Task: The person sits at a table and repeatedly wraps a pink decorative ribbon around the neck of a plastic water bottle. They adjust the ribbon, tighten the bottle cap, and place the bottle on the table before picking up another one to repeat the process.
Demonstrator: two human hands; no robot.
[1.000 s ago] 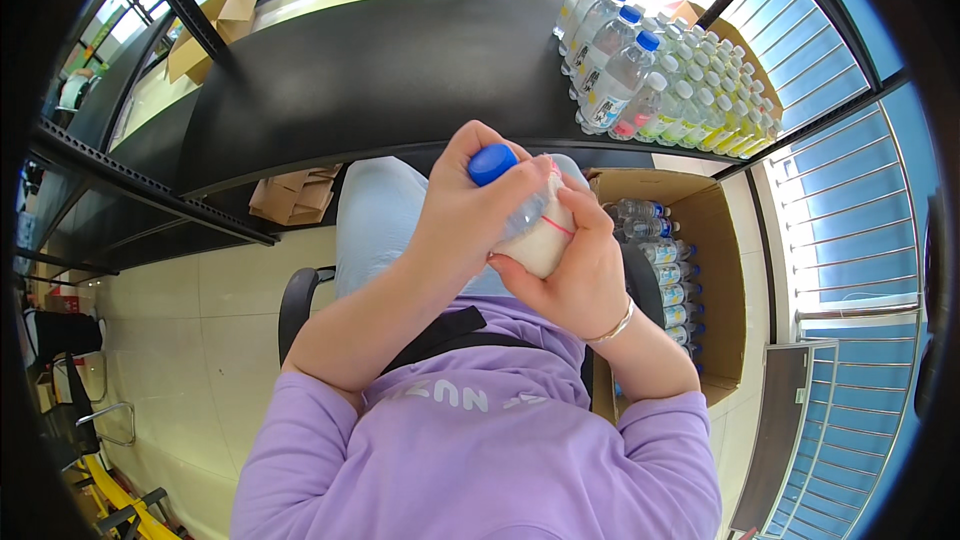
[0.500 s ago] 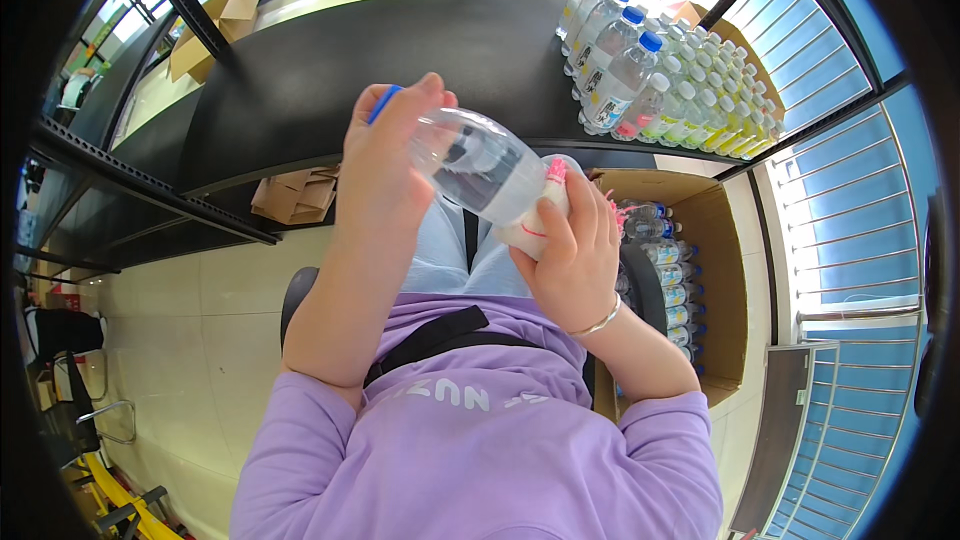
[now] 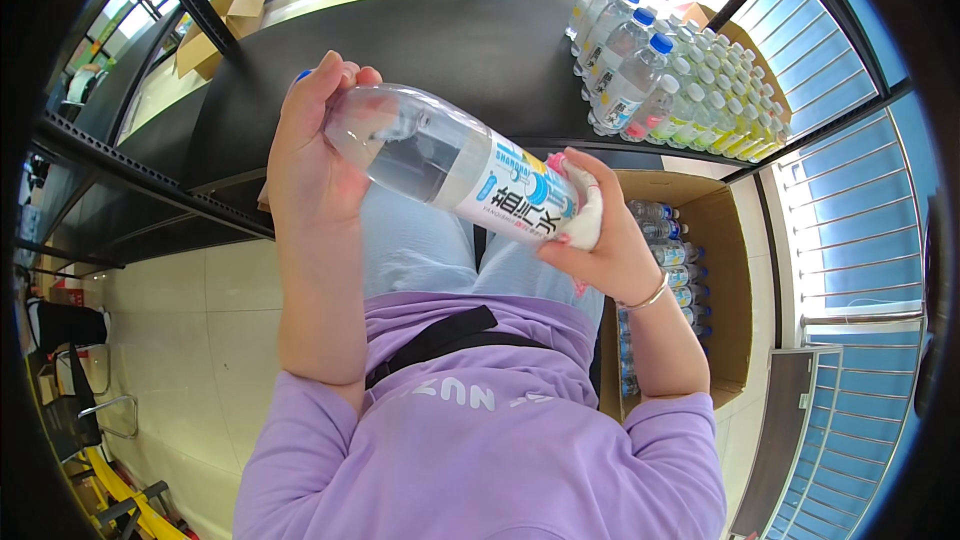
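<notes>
A large clear plastic bottle [image 3: 415, 145] with a blue cap and a printed label lies slanted across the space between my hands, above my lap. My left hand [image 3: 325, 125] is wrapped round its neck and cap end, hiding most of the cap. At the base end, my right hand [image 3: 598, 230] presses a white cloth [image 3: 585, 205] with pink trim against the bottle's lower side. Part of the cloth is tucked under my fingers.
A black table [image 3: 400, 40] lies ahead. Capped bottles [image 3: 635, 65] stand in rows at its right end. Below on the right, a cardboard box [image 3: 725, 290] holds several lying bottles. A black metal post [image 3: 190, 0] rises at the left.
My left hand has drawn back left with the neck end, and more of the bottle and its label now shows. The right hand with the cloth has slid toward the base.
</notes>
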